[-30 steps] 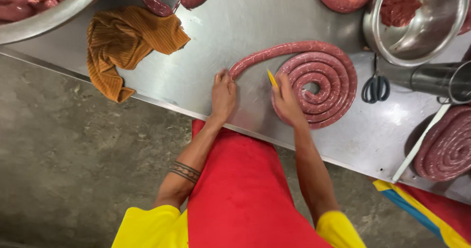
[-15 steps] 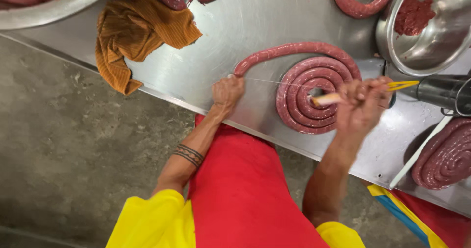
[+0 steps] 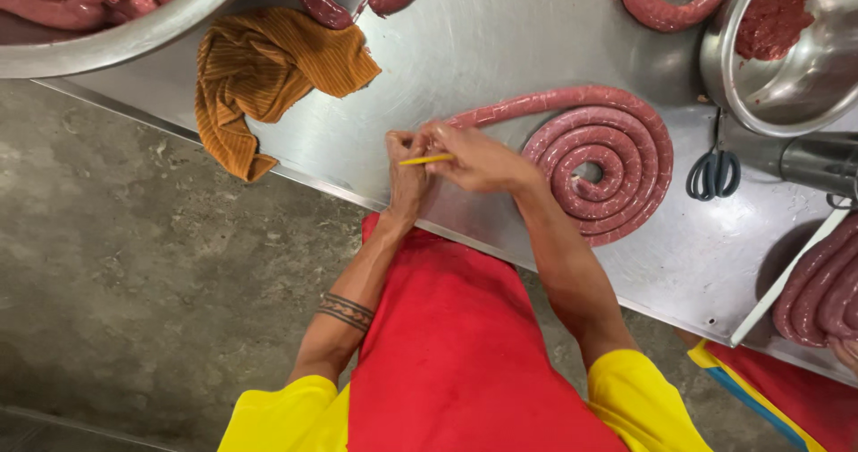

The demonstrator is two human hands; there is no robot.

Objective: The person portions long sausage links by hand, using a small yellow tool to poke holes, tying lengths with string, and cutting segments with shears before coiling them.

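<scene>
A long pink sausage lies coiled in a spiral (image 3: 597, 162) on the steel table (image 3: 465, 50), its free end running left to my hands. My left hand (image 3: 407, 171) pinches that sausage end. My right hand (image 3: 474, 159) meets it there, fingers closed, with a thin yellow stick or string piece (image 3: 427, 159) between both hands. Whether a thread runs from it is too fine to see.
An orange cloth (image 3: 268, 77) lies at the table's left edge. Black scissors (image 3: 712, 171) sit right of the coil. A steel bowl with minced meat (image 3: 778, 41) stands at top right, a big bowl of sausages (image 3: 98, 14) at top left. More coiled sausage (image 3: 822, 282) lies at right.
My right hand has come back from the far right, near the scissors, to join my left hand at the sausage end. The yellow piece travelled with it.
</scene>
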